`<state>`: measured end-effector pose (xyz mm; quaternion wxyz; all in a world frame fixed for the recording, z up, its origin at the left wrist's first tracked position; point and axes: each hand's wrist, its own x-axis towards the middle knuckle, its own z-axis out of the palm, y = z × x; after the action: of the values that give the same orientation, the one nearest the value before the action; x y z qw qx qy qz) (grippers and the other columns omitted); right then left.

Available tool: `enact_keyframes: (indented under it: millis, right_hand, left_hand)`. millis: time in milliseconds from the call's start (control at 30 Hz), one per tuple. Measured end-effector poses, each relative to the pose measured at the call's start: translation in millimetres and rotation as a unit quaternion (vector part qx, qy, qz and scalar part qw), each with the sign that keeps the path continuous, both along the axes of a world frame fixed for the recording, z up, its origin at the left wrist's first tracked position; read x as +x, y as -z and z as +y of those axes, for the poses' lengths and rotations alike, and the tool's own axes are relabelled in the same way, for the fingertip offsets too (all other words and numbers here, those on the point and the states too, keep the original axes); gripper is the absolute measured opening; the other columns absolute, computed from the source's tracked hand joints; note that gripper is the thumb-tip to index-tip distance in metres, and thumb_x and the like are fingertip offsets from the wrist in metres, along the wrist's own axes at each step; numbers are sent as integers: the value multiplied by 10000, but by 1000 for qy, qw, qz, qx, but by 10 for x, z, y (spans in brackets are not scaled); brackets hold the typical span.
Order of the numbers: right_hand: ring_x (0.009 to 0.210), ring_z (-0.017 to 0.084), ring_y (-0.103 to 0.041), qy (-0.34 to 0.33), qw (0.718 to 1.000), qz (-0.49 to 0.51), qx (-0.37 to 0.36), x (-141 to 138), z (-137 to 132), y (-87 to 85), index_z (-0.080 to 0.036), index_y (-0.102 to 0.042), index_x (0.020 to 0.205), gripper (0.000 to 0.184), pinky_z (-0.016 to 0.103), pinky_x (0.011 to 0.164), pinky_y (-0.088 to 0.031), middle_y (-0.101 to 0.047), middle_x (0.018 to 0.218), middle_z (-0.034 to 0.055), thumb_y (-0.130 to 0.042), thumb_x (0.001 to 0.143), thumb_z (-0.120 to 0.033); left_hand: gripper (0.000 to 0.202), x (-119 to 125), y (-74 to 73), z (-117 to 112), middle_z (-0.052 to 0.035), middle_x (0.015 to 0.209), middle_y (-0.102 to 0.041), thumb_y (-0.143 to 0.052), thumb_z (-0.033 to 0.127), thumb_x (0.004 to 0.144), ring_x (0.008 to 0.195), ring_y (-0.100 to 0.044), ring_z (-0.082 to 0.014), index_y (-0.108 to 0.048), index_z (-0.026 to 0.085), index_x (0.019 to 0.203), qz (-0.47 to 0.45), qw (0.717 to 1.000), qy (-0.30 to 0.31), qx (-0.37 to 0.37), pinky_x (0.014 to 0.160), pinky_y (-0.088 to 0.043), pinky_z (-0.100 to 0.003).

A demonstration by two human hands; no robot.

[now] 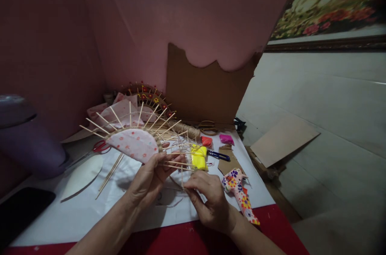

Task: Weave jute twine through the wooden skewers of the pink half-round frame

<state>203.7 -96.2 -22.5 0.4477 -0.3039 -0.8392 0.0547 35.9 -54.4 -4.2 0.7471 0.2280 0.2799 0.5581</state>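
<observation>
My left hand (157,172) is closed on the lower right end of a half-round craft piece (132,144). White cloth with pink dots covers its face, and thin wooden sticks (130,114) fan out from its curved edge. Twine (144,128) runs along that edge, and a looser strand crosses the sticks farther out. Just below the rightmost sticks, my right hand (208,194) pinches a strand of twine (182,178) between thumb and fingers.
A flower-patterned glue gun (238,190) lies right of my hands. Beyond them are yellow packets (199,156), a dark blue cutter (218,155) and a twine roll (187,129). Left are red-handled scissors (101,147), a purple container (33,150) and a black phone-like slab (25,214).
</observation>
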Motion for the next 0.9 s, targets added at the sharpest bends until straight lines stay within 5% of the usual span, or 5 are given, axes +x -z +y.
enact_keyframes:
  millis: [467,667,900]
  right_hand:
    - [661,143,-547,-20,1000,-22,-9,-34,-30,-24,-161,-600,881,144,265,587,-392,-617,736,60,-474,830,-116]
    - [561,135,-514,0,999,-31,-10,-27,-16,9,-159,-609,830,146,264,534,-349,-586,604,28,-467,828,-128]
    - [554,130,-521,1,998,-43,-47,-46,60,98,-144,-625,826,164,245,524,-364,-611,623,34,-463,822,-128]
  left_hand:
    - [154,-10,12,-19,-121,903,-721,-540,170,794,915,-660,-247,-606,141,930,28,999,31,4,813,-497,-364]
    - [73,-38,-15,20,-117,856,-723,-511,127,799,884,-673,-227,-573,148,831,-6,1000,7,-11,796,-513,-332]
    - [204,-26,-51,-12,-112,884,-714,-512,113,792,922,-664,-237,-551,170,984,-41,999,2,-24,806,-520,-353]
